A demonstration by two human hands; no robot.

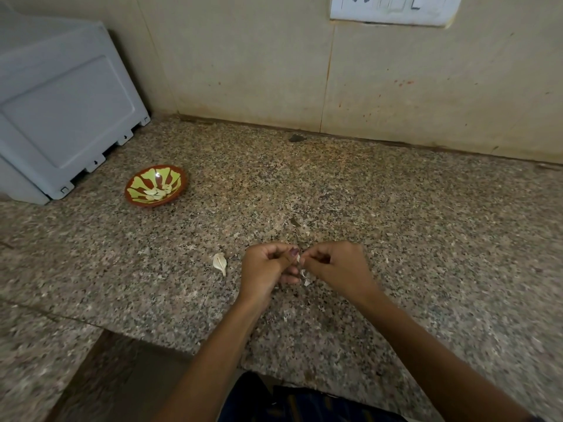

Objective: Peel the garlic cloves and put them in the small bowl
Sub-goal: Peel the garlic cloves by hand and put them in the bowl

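**Desk:** A speckled granite table [396, 208] runs along a beige tiled wall [243, 71], a white switch-and-socket plate [393, 9] at the top edge. How many of each thing?

**Photographer:** One small bowl [156, 186], red-brown outside with a yellow-green pattern inside, standing near a grey-white appliance [61, 111] at the far left. One loose garlic clove [220, 262], its skin on, lying on the table just left of the hands. Two hands, both over the middle of the table.

**Desk:** What is in the bowl?

**Photographer:** A few pale peeled cloves [157, 193], bunched at the near side; the exact count is too small to tell.

**Desk:** And the hands?

**Photographer:** The left hand [268, 269] is curled, thumb and fingers pinching a clove that is all but hidden. The right hand [335, 266] is curled too, its fingertips pinching the white papery skin [304, 277] at the gap between the two hands; a strip of it hangs down. Small bits of skin lie scattered on the table around them.

**Desk:** Any writing or brand?

**Photographer:** None legible; the appliance shows only small dark marks on its lower tabs
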